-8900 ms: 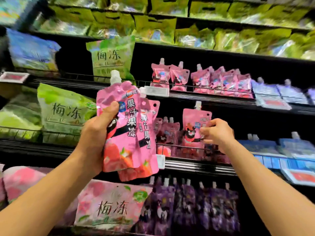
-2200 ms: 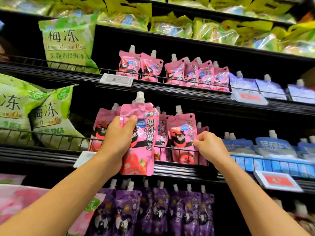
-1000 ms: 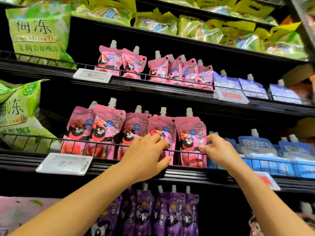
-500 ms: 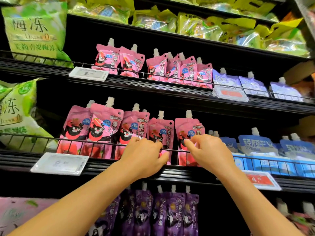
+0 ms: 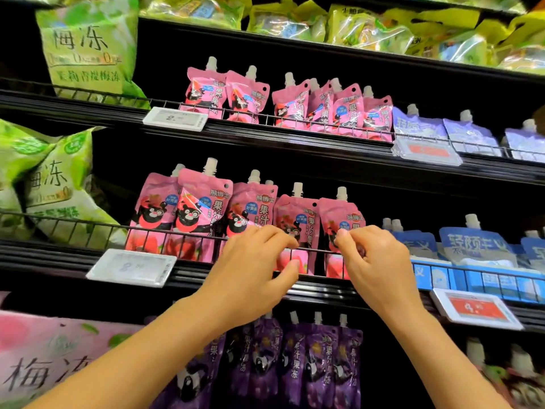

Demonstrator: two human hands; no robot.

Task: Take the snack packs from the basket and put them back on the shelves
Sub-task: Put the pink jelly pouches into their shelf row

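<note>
Supermarket shelves (image 5: 265, 283) at twelve o'clock: left hand (image 5: 250, 271) and right hand (image 5: 373, 262), fingers curled, pinch pink pouches (image 5: 298, 221) behind the rail; light, soft, likely slippery, best gripped by the spout.

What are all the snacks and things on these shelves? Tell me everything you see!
Pink spout pouches: five in front, more behind, middle shelf behind the wire rail.
Upper pink pouches: about seven, shelf above.
Purple spout pouches: several, lower shelf.
Blue pouches: several, middle shelf, right.
Pale lilac pouches: three or so, upper shelf, right.
Green bags: three or so, left side.
Yellow-green packs: many, top shelf.
Pink bag: one, bottom left.
Price tags: four, white or red, on shelf edges.
Left hand: fingers curled at the wire rail.
Right hand: fingertips at the rightmost pink pouch.
</note>
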